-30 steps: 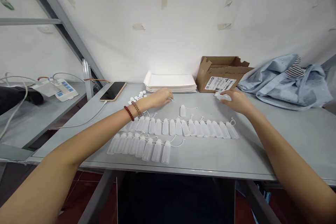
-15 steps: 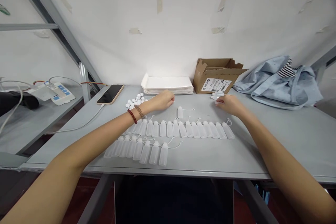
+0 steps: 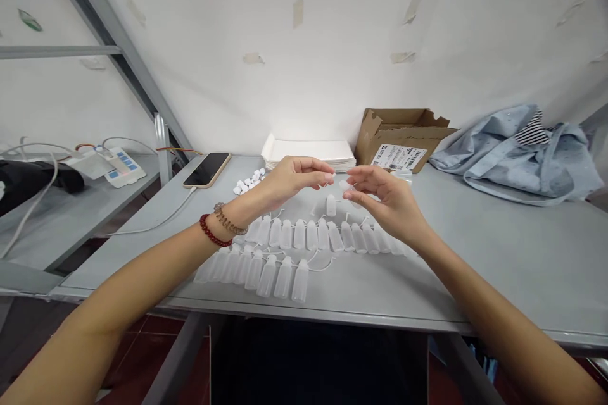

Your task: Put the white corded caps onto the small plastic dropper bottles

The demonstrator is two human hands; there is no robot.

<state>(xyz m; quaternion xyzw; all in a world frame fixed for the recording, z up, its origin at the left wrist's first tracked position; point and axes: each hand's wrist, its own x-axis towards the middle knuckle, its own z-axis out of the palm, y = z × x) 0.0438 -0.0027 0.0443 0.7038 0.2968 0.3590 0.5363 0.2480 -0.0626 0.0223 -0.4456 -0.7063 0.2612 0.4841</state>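
Note:
My left hand (image 3: 299,180), with bead bracelets at the wrist, pinches a small white cap (image 3: 332,176) at its fingertips. Just to its right, my right hand (image 3: 382,199) has thumb and fingers around a small translucent plastic bottle (image 3: 346,186), partly hidden by the fingers. The hands face each other above the grey table, a small gap between them. Below stands or lies a single bottle (image 3: 331,205). Two rows of similar bottles with thin straps, a back row (image 3: 299,235) and a front row (image 3: 284,278), lie nearer the front edge.
Loose white caps (image 3: 249,182) are heaped behind my left forearm. A phone (image 3: 208,169) on a cable lies to the left. At the back are a stack of white sheets (image 3: 308,150), an open cardboard box (image 3: 403,139) and a light blue cloth bag (image 3: 503,158).
My right hand has come from beside the box to the middle, bringing a bottle. My left hand has risen slightly and moved right to face it. The view has shifted a little.

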